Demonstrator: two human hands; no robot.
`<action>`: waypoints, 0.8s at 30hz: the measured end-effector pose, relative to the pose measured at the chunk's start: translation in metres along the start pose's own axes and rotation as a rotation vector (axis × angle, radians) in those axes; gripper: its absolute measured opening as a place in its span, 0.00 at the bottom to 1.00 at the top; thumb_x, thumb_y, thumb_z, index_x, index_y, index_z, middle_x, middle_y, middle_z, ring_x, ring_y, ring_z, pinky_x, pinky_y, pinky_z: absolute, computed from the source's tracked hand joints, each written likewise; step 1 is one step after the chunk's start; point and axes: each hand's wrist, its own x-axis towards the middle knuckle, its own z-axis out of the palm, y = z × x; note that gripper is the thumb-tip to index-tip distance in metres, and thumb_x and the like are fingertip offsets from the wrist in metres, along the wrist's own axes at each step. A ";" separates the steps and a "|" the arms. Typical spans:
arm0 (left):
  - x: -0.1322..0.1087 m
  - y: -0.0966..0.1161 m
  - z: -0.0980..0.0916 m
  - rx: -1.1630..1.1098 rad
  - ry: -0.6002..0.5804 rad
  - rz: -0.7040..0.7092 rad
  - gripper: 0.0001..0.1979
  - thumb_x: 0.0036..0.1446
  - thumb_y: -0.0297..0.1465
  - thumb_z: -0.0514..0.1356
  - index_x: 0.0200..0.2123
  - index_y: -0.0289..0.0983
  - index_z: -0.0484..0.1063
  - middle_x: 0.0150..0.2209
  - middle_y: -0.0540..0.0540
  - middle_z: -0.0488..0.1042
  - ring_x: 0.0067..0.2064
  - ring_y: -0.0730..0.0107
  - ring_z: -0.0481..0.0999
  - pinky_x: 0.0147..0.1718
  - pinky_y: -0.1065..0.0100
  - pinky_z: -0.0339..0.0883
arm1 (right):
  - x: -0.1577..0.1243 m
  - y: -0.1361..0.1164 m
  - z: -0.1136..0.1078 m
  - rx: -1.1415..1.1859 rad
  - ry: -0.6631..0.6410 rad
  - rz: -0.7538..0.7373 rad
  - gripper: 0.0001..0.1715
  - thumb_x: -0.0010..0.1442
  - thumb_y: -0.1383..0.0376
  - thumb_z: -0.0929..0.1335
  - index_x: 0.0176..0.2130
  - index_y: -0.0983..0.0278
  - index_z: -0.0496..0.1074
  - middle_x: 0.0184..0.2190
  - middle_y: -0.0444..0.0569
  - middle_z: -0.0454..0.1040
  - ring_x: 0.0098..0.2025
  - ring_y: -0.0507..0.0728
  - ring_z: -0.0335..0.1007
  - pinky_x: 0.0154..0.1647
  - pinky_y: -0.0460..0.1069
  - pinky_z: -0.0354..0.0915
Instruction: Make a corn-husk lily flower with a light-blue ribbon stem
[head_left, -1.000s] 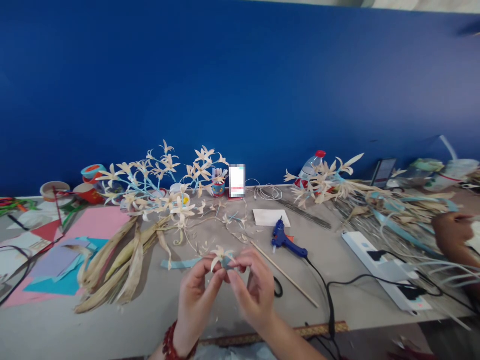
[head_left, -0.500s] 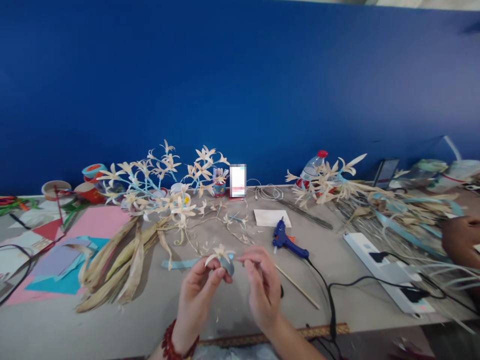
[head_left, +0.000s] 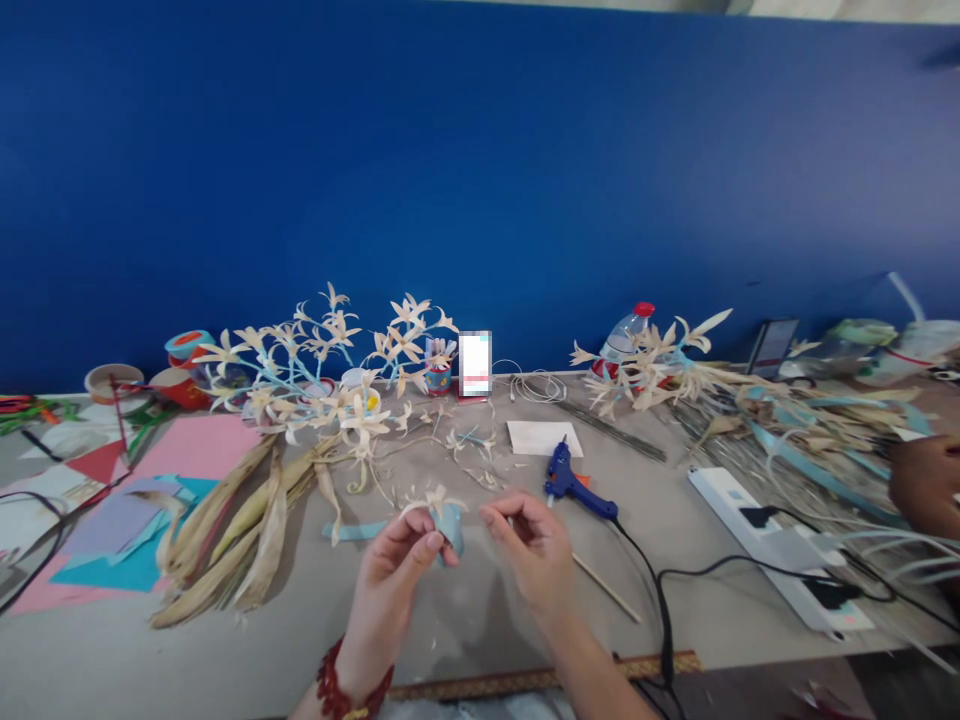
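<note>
Between the thumb and fingers of my left hand (head_left: 391, 582) is a small cream-coloured husk flower (head_left: 430, 503). A pale blue strip (head_left: 450, 530) hangs from it, beside my fingertips. To the right, apart from the flower, my right hand (head_left: 534, 552) is closed in a pinch; whatever its fingertips hold, if anything, is too small to make out. Behind my left hand another light blue strip (head_left: 352, 532) lies flat on the table. A blue glue gun (head_left: 577, 482) rests beyond my right hand, and a thin stick (head_left: 607, 588) lies just right of it.
Branches of husk flowers (head_left: 300, 370) stand at the back left, above dried husks (head_left: 225, 545) and coloured paper (head_left: 127, 545). A white power strip (head_left: 772, 550) with black cables lies on the right. Another person's hand (head_left: 926, 485) shows at the right edge.
My right hand has drawn a little to the right, away from the flower. In my left hand the blue strip has turned and shows a lighter face.
</note>
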 end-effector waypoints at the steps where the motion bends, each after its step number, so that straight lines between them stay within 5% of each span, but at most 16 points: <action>1: 0.000 0.000 -0.001 0.004 0.003 0.001 0.05 0.56 0.31 0.65 0.31 0.37 0.72 0.26 0.50 0.76 0.30 0.71 0.71 0.36 0.70 0.61 | 0.000 0.001 0.000 0.017 -0.001 0.023 0.09 0.57 0.62 0.71 0.27 0.63 0.72 0.22 0.42 0.68 0.26 0.52 0.62 0.28 0.46 0.58; 9: 0.002 -0.003 -0.009 0.114 0.018 0.037 0.04 0.58 0.31 0.63 0.31 0.38 0.72 0.26 0.51 0.76 0.31 0.72 0.71 0.36 0.71 0.61 | 0.001 0.011 -0.018 -0.208 -0.059 -0.024 0.26 0.66 0.56 0.62 0.19 0.61 0.59 0.16 0.39 0.56 0.20 0.51 0.52 0.24 0.47 0.53; 11: 0.003 -0.004 -0.011 0.139 0.015 0.038 0.05 0.58 0.31 0.63 0.30 0.38 0.72 0.25 0.50 0.75 0.31 0.72 0.72 0.36 0.71 0.62 | 0.004 0.013 -0.027 -0.327 -0.113 -0.108 0.27 0.65 0.57 0.63 0.17 0.61 0.62 0.18 0.44 0.65 0.25 0.55 0.61 0.31 0.50 0.59; 14: 0.005 -0.005 -0.012 0.148 0.020 0.040 0.05 0.57 0.31 0.64 0.30 0.37 0.72 0.25 0.51 0.75 0.30 0.72 0.72 0.36 0.71 0.62 | 0.008 0.012 -0.033 -0.390 -0.138 -0.151 0.13 0.62 0.59 0.68 0.28 0.60 0.75 0.35 0.52 0.77 0.43 0.62 0.69 0.47 0.56 0.61; 20: 0.003 -0.008 -0.005 0.131 -0.010 0.028 0.05 0.56 0.31 0.64 0.30 0.37 0.73 0.26 0.50 0.76 0.31 0.71 0.73 0.36 0.71 0.63 | 0.004 -0.004 -0.011 0.094 -0.272 0.038 0.12 0.62 0.55 0.67 0.39 0.59 0.76 0.45 0.52 0.74 0.51 0.62 0.68 0.53 0.56 0.61; 24: 0.004 -0.006 0.002 0.140 -0.013 0.027 0.05 0.54 0.31 0.65 0.29 0.37 0.73 0.25 0.50 0.76 0.30 0.70 0.73 0.34 0.70 0.64 | 0.001 -0.011 0.012 0.451 -0.337 0.277 0.13 0.53 0.57 0.74 0.38 0.59 0.75 0.44 0.49 0.69 0.36 0.55 0.68 0.36 0.49 0.66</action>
